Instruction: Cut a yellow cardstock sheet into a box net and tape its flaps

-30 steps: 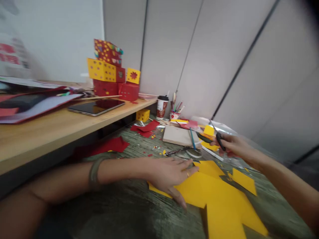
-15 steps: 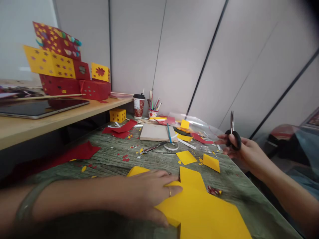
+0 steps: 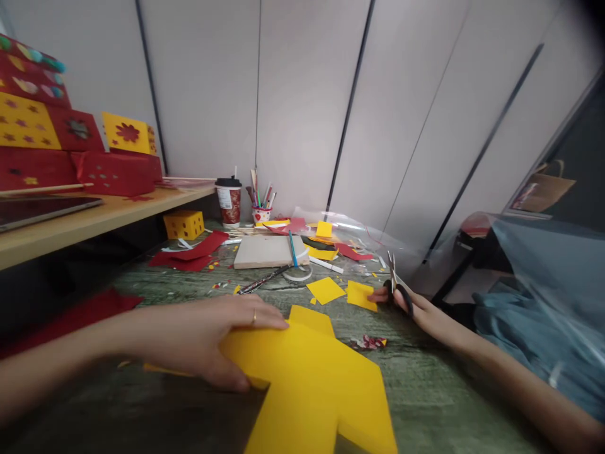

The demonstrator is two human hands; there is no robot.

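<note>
A large cross-shaped sheet of yellow paper (image 3: 312,378) with creased flaps lies over the near part of the table. My left hand (image 3: 212,337) is closed on its left arm, fingers along the top edge and thumb on the near side. On the right, my right hand (image 3: 418,306) holds black-handled scissors (image 3: 392,284) with the blades pointing up. Its fingertips reach the edge of a small yellow paper square (image 3: 362,295); whether they touch it I cannot tell. Another yellow square (image 3: 326,290) lies just left of that one.
Behind are a pale board (image 3: 262,252), a pen (image 3: 265,279), a paper cup (image 3: 230,205) and a pen holder (image 3: 261,214). Red paper scraps (image 3: 193,252) lie at the left. Decorated boxes (image 3: 116,173) stand on a raised wooden shelf (image 3: 142,205). Clear plastic film (image 3: 534,271) hangs at the right.
My view has turned to the right. My right hand has come down and inward with the scissors, to beside the yellow square. My left hand stays at the yellow sheet.
</note>
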